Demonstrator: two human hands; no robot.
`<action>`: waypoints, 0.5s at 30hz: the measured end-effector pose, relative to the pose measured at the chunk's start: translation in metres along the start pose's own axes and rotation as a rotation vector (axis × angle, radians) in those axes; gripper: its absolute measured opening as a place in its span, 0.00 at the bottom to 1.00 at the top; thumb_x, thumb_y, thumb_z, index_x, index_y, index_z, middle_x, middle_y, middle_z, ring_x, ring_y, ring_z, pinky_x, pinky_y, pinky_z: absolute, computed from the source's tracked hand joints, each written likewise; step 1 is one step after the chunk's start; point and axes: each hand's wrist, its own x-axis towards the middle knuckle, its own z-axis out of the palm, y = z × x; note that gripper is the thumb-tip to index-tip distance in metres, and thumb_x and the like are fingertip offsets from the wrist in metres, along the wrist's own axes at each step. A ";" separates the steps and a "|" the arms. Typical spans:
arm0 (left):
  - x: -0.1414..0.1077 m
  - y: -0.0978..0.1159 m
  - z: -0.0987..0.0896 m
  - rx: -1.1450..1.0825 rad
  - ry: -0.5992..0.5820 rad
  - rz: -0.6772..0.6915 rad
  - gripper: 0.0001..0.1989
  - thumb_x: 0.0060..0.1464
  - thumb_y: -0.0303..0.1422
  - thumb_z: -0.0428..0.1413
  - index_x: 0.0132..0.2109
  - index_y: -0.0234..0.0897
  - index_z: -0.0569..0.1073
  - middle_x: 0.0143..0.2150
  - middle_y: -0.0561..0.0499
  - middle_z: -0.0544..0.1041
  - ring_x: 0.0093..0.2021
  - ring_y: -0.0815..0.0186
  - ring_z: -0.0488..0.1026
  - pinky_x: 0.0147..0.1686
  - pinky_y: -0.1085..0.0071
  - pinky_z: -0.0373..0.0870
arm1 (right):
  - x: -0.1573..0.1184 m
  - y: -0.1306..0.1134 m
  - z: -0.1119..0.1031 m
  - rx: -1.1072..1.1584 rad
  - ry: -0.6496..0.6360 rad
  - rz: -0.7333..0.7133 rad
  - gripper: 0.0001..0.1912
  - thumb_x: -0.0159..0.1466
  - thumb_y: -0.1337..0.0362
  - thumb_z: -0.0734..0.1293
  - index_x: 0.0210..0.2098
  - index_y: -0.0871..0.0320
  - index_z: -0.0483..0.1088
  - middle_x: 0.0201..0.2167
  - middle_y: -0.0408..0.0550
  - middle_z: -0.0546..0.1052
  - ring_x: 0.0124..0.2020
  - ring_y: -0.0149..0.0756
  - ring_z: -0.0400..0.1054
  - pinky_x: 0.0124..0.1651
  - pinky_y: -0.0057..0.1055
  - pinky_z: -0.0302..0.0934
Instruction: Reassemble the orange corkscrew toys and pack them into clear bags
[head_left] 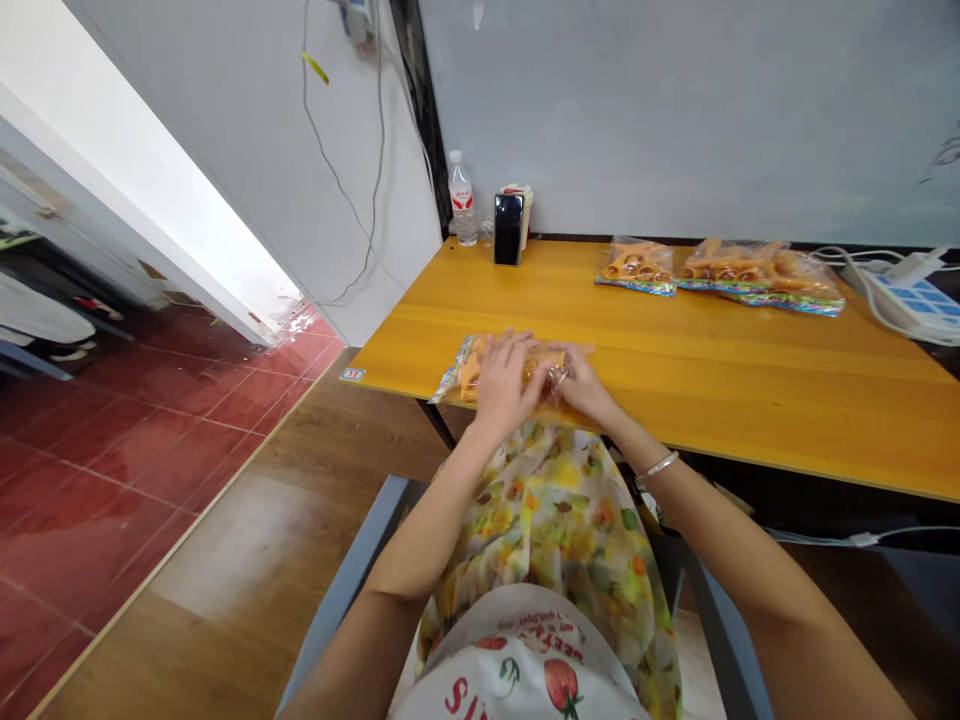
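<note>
A clear plastic bag [469, 372] with orange plastic pieces inside lies at the front edge of the table, its colourful printed end to the left. My left hand [504, 388] rests over the middle of the bag, fingers stretched out and slightly apart. At the bag's right end, my right hand [583, 388] has its fingers bent around the crumpled clear plastic; they are somewhat blurred. Both hands hide much of the bag's contents.
Similar bags of orange pieces, one bag [636, 266] alone and an overlapping group [761, 272], lie along the back of the yellow table [675, 390]. A phone [508, 230] leans upright near a water bottle [463, 200]. A power strip [911, 295] with cables sits at the right.
</note>
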 end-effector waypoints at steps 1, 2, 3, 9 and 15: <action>-0.001 -0.011 -0.005 0.043 0.020 -0.062 0.16 0.68 0.42 0.47 0.55 0.39 0.69 0.60 0.45 0.73 0.67 0.58 0.63 0.71 0.52 0.48 | -0.001 -0.002 -0.005 -0.059 -0.016 0.005 0.22 0.57 0.58 0.70 0.51 0.54 0.67 0.37 0.45 0.77 0.40 0.40 0.72 0.51 0.44 0.68; -0.002 -0.023 -0.011 0.086 0.037 -0.137 0.16 0.68 0.42 0.46 0.55 0.39 0.69 0.60 0.44 0.73 0.67 0.57 0.63 0.71 0.51 0.48 | -0.001 -0.003 -0.011 -0.118 -0.034 0.009 0.24 0.57 0.59 0.70 0.52 0.56 0.68 0.38 0.46 0.77 0.41 0.41 0.72 0.52 0.45 0.67; -0.003 -0.035 -0.016 0.123 0.036 -0.207 0.16 0.68 0.41 0.46 0.56 0.39 0.69 0.60 0.44 0.73 0.66 0.57 0.64 0.70 0.50 0.49 | -0.002 -0.006 -0.017 -0.161 -0.049 0.015 0.25 0.57 0.60 0.70 0.53 0.57 0.69 0.39 0.48 0.78 0.42 0.43 0.72 0.53 0.46 0.66; -0.009 -0.075 -0.023 0.060 -0.094 -0.343 0.21 0.67 0.42 0.47 0.61 0.37 0.67 0.61 0.40 0.71 0.62 0.57 0.69 0.63 0.59 0.64 | 0.003 -0.016 -0.036 -0.611 -0.187 -0.075 0.29 0.61 0.63 0.67 0.61 0.60 0.68 0.54 0.57 0.76 0.55 0.49 0.70 0.61 0.46 0.61; -0.014 -0.070 -0.013 -0.049 -0.193 -0.306 0.24 0.67 0.43 0.47 0.65 0.39 0.64 0.66 0.40 0.66 0.67 0.53 0.64 0.65 0.53 0.63 | 0.007 -0.012 -0.033 -0.491 -0.166 -0.108 0.30 0.63 0.63 0.65 0.65 0.60 0.64 0.61 0.57 0.72 0.60 0.47 0.68 0.64 0.44 0.60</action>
